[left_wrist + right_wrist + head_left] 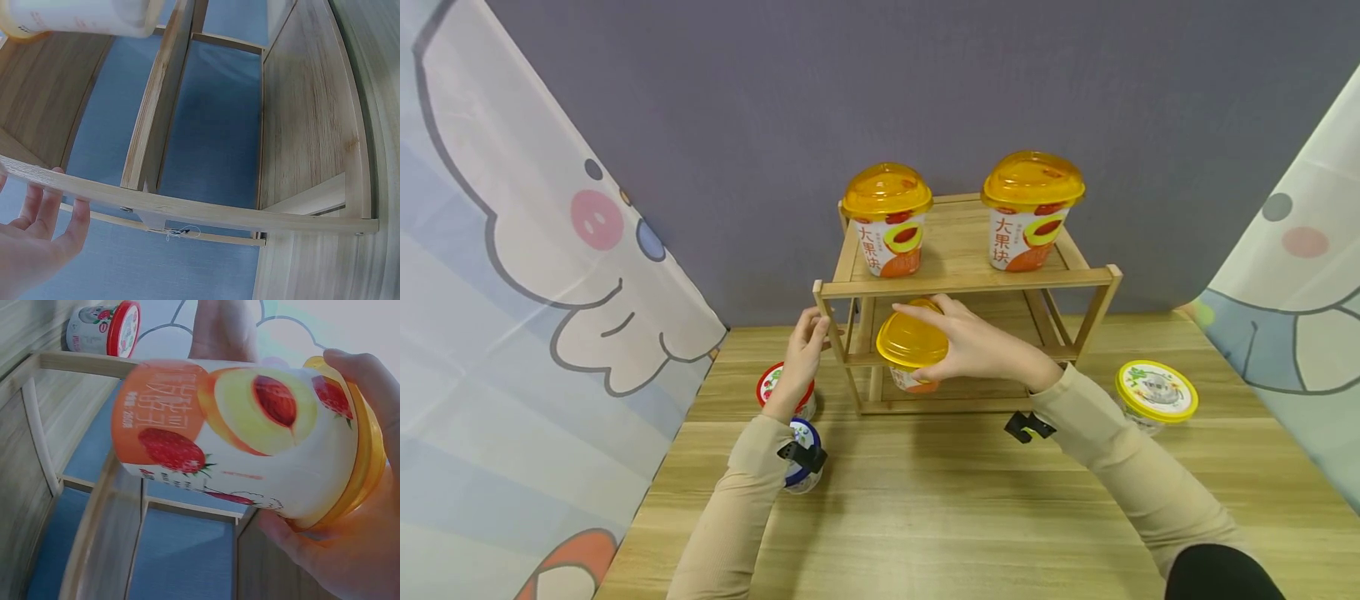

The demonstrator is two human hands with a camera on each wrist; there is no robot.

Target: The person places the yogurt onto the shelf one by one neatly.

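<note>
My right hand (981, 342) grips a cup with a domed yellow lid (913, 337) at the front of the wooden shelf (962, 287), below its top board. In the right wrist view the fingers and thumb hold that cup (250, 434) round its lid end, with peach and strawberry pictures on its side. My left hand (803, 354) touches the left front post of the shelf; in the left wrist view its fingers (78, 225) rest against the wooden bar (206, 212). Two similar cups (891, 221) (1032, 212) stand on the top board.
Left of the shelf, partly behind my left arm, are a red-lidded tub (772, 383) and a blue-lidded tub (805, 442). A yellow-lidded tub (1156, 392) stands to the right. A grey wall is behind, and patterned cloths (490, 333) hang at both sides.
</note>
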